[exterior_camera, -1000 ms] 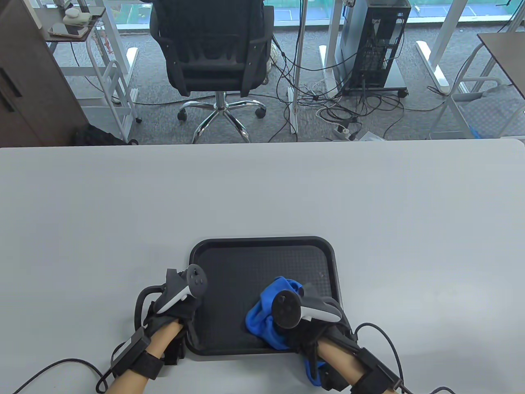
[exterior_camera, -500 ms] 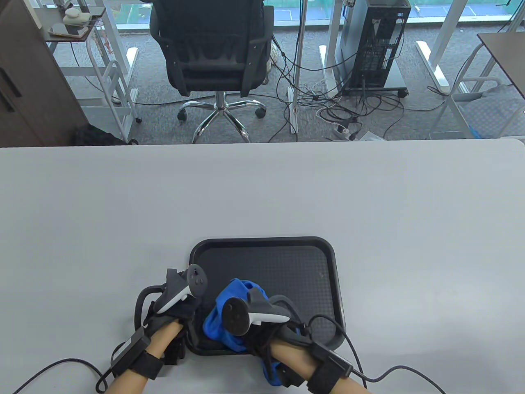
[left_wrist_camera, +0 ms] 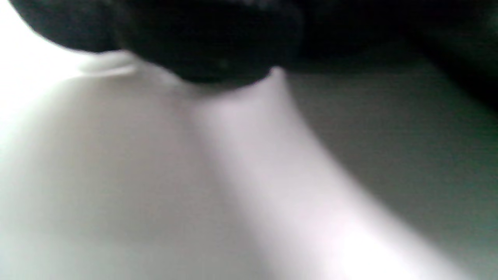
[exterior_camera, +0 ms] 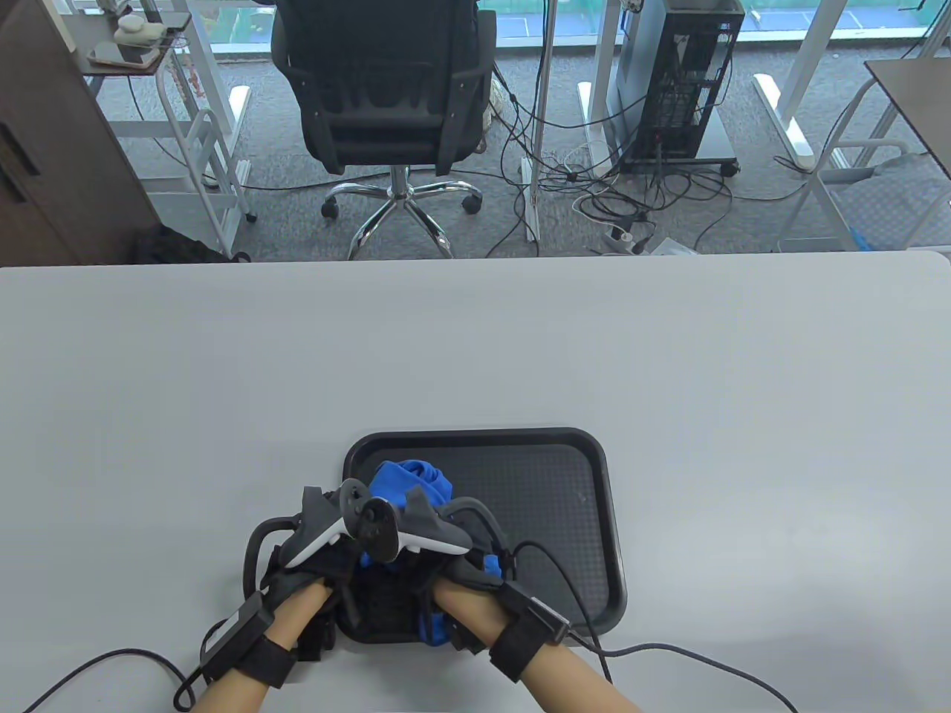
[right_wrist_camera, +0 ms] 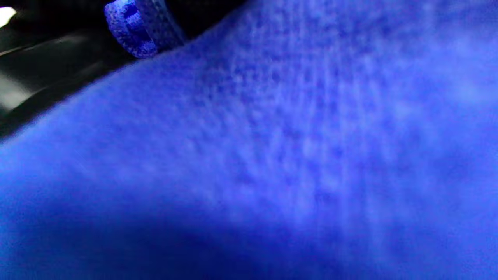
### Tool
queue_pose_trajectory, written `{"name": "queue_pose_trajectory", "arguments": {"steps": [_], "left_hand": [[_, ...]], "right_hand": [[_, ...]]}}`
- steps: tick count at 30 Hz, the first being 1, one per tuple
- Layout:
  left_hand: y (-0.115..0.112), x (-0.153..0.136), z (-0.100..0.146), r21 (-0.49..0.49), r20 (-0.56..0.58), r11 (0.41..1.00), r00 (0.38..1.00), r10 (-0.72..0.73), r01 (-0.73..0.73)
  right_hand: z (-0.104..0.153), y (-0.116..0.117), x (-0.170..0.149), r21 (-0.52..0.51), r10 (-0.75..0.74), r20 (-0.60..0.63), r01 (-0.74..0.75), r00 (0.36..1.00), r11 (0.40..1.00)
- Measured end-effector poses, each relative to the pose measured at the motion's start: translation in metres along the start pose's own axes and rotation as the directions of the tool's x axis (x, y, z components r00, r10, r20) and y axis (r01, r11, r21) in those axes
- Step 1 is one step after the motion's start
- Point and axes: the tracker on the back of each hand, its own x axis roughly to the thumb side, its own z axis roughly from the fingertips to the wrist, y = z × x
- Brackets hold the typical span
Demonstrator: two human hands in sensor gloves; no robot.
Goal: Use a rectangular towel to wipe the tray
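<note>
A black tray (exterior_camera: 594,475) lies near the table's front edge. A bunched blue towel (exterior_camera: 411,480) lies on the tray's left half. My right hand (exterior_camera: 413,529) grips the towel and presses it onto the tray floor; its fingers are hidden under the tracker. The towel fills the right wrist view (right_wrist_camera: 272,155), with a strip of dark tray (right_wrist_camera: 35,81) at the upper left. My left hand (exterior_camera: 321,551) holds the tray's left rim by the near corner. The left wrist view is blurred and shows only dark glove (left_wrist_camera: 214,39) above the white table (left_wrist_camera: 155,194).
The grey-white table (exterior_camera: 475,349) stretches wide beyond and beside the tray. Glove cables (exterior_camera: 669,653) trail across the table's front edge. An office chair (exterior_camera: 386,96) and a computer tower (exterior_camera: 683,82) stand on the floor behind the table.
My right hand has swept the towel from the tray's near right area across to its left half and a little farther away. My left hand and the tray have stayed put.
</note>
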Motion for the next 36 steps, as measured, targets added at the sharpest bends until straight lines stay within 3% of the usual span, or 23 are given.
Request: {"name": "queue_pose_trajectory", "arguments": {"steps": [7, 16, 26, 36], "left_hand": [[0.000, 0.001, 0.000, 0.000, 0.000, 1.000, 1.000, -0.006, 0.006], [0.000, 0.001, 0.000, -0.007, 0.007, 1.000, 1.000, 0.002, -0.002], [-0.001, 0.002, 0.000, -0.016, -0.005, 1.000, 1.000, -0.010, 0.009], [-0.001, 0.002, 0.000, -0.024, -0.013, 1.000, 1.000, -0.008, 0.008]], "right_hand": [[-0.018, -0.014, -0.041, -0.041, -0.068, -0.167, 0.062, 0.984, 0.997], [-0.012, -0.022, -0.096, -0.051, -0.172, -0.295, 0.164, 0.940, 0.985], [0.022, -0.012, -0.141, -0.058, -0.194, -0.335, 0.185, 0.922, 0.981], [0.073, 0.005, -0.168, -0.001, -0.280, -0.283, 0.292, 0.917, 0.956]]}}
